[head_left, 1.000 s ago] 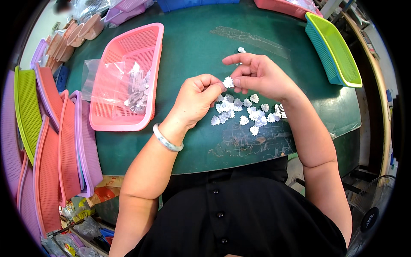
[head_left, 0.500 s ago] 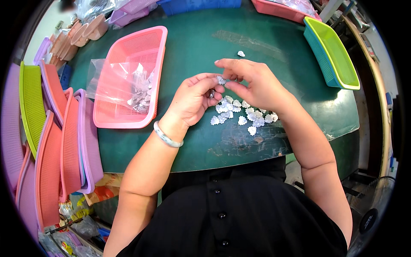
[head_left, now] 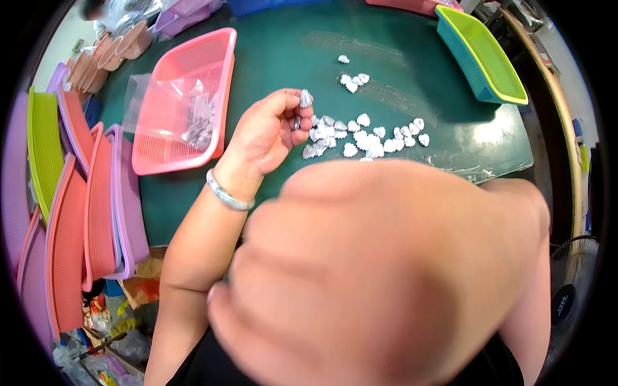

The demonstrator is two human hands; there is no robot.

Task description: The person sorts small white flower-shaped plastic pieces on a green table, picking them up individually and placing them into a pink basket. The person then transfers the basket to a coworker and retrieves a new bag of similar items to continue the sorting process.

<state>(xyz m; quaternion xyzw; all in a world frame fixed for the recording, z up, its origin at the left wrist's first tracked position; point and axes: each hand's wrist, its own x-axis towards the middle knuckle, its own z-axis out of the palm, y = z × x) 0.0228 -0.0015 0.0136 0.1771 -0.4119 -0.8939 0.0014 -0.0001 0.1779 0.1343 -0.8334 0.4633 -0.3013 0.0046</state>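
Holding what looks like 1 silvery scalloped pc (head_left: 306, 98), L hand (head_left: 262, 135) pinches it at the fingertips, other fingers loosely curled, over approx. mid table (head_left: 277, 58). R hand (head_left: 367, 264) is v. close up & blurred, hiding part of the table's near edge; can't tell how open it is or if it has hold of anything. Prob. partway: 1 pc in hand, while a loose pile (head_left: 370, 142) lies just R of L hand, twd near edge, & a small cluster (head_left: 352, 86) plus 1 stray pc (head_left: 343, 59) sit apart, twd far edge. More pcs (head_left: 201, 130) sit w/ a clear bag (head_left: 143, 109) in the pink basket (head_left: 193, 58) by the L edge; green-teal basket (head_left: 468, 69) stands at the R edge. Can't tell which are done.
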